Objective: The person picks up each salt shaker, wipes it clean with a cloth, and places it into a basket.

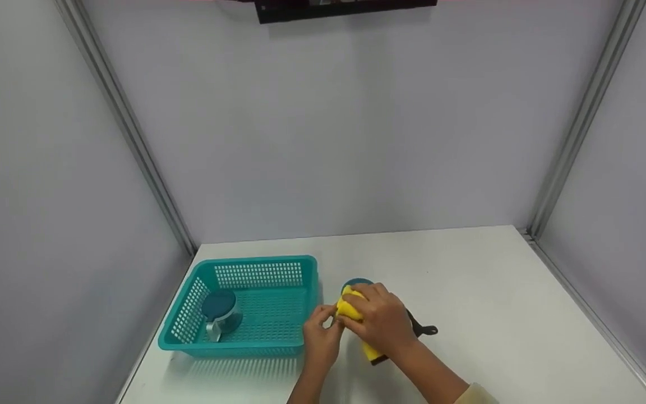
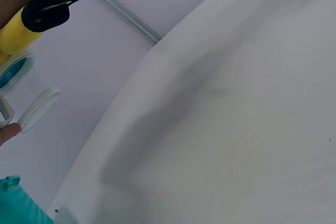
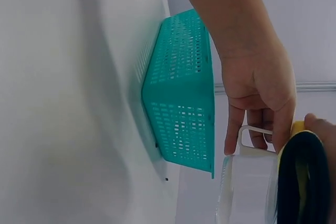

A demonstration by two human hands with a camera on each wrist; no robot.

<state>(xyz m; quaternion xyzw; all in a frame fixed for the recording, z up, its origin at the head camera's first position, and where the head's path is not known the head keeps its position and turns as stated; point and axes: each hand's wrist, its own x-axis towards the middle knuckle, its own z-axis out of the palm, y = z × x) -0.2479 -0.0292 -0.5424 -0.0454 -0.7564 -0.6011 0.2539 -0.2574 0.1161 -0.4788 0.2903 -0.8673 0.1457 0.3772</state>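
Note:
My left hand (image 1: 322, 342) pinches the pale handle (image 3: 245, 136) of a clear jar (image 3: 251, 187), in the air above the table. A blue-teal lid (image 1: 358, 281) shows behind the fingers in the head view; most of the jar is covered there. My right hand (image 1: 384, 321) holds a yellow cloth (image 1: 351, 306) with a dark edge, bunched against the lid end of the jar. A dark hanging loop (image 1: 427, 330) of the cloth sticks out to the right. In the left wrist view the jar (image 2: 39, 95) is tilted, with the cloth (image 2: 20, 34) touching its top.
Left of my hands stands a teal perforated basket (image 1: 261, 351) on the white table (image 1: 485, 314). Inside it, at the left, sits a similar lidded jar (image 1: 221, 307) with a handle. Grey panels (image 1: 323, 140) enclose the back and both sides.

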